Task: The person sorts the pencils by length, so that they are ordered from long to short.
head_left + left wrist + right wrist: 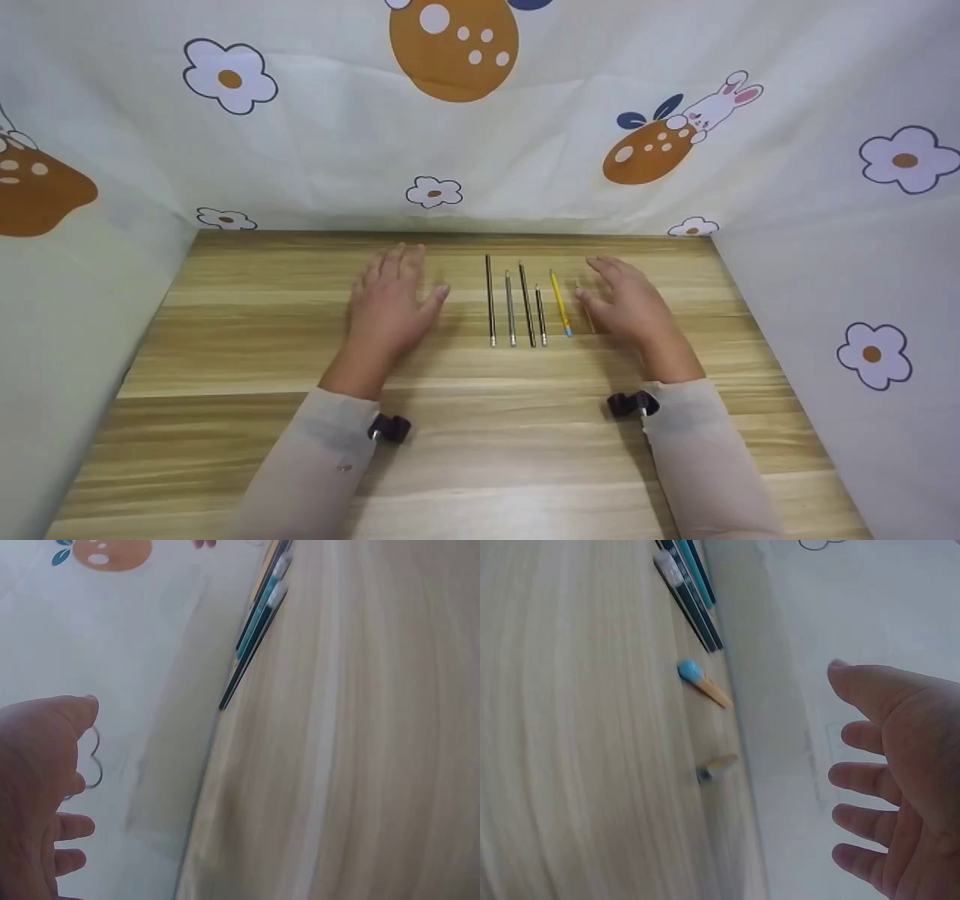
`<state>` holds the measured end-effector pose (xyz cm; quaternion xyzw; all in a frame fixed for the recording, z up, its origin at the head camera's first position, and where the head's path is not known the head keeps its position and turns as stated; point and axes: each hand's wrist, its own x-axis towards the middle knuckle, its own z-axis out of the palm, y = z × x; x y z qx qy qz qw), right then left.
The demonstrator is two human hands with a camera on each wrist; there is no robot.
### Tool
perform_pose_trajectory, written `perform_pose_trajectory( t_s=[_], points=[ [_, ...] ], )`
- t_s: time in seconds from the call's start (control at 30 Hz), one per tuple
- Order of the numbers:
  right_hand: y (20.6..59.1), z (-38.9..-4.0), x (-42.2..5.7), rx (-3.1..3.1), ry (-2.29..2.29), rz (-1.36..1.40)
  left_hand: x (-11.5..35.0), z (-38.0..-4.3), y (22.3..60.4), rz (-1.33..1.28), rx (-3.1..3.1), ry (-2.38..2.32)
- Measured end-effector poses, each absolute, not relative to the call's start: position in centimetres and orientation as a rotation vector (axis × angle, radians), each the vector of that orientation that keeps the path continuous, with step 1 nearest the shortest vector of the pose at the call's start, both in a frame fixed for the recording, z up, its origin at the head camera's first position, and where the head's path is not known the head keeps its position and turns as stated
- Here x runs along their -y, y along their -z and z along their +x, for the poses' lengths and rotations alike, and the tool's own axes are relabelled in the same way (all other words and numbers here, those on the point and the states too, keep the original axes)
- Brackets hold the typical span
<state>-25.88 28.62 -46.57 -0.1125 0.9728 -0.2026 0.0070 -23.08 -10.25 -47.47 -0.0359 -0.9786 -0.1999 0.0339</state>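
Note:
Several pencils lie side by side on the wooden table, erasers mostly toward the person. From the left come a long black pencil, a grey-teal pencil, another long black pencil, a shorter black pencil and a yellow pencil with a blue eraser. Nearest my right hand is a short tan pencil, partly overlapped by the thumb in the head view. That hand holds nothing, fingers extended. To the row's left, my left hand spreads its fingers, holding nothing and apart from the pencils.
A pale cloth wall with flowers and rabbits rises behind the table. Similar cloth stands at the left and right sides. Small black devices are strapped at both sleeve cuffs.

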Motion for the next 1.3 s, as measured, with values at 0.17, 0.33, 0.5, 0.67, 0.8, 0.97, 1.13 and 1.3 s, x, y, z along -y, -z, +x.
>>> perform_pose_trajectory(
  t_s=[0.17, 0.33, 0.5, 0.67, 0.8, 0.97, 1.13, 1.3],
  points=[
    [46.8, -25.9, -27.1, -3.037, 0.663, -0.395, 8.1, -23.4, 48.1, -0.168, 2.996, 0.64],
    [47.1, -26.1, -25.8, -3.041, 0.664, -0.461, 6.5, -23.6, 48.6, -0.204, 3.016, 0.632],
    [47.3, -26.3, -24.4, -3.017, 0.71, -0.464, 5.6, -23.9, 49.0, -0.207, 3.046, 0.656],
    [47.4, -26.6, -23.3, -3.009, 0.752, -0.44, 4.4, -24.3, 49.4, -0.199, 3.064, 0.701],
    [47.6, -27.0, -22.6, -2.981, 0.797, -0.436, 3.6, -24.5, 49.7, -0.201, 3.08, 0.726],
    [48.1, -27.4, -21.8, -2.931, 0.856, -0.388, 2.6, -24.6, 49.8, -0.22, 3.077, 0.862],
    [48.4, -27.5, -20.9, -2.915, 0.907, -0.355, 1.8, -24.8, 49.7, -0.241, 3.069, 1.06],
    [48.5, -27.5, -20.0, -2.901, 0.943, -0.332, 1.2, -25.1, 50.0, -0.268, 3.073, 1.114]
  ],
)
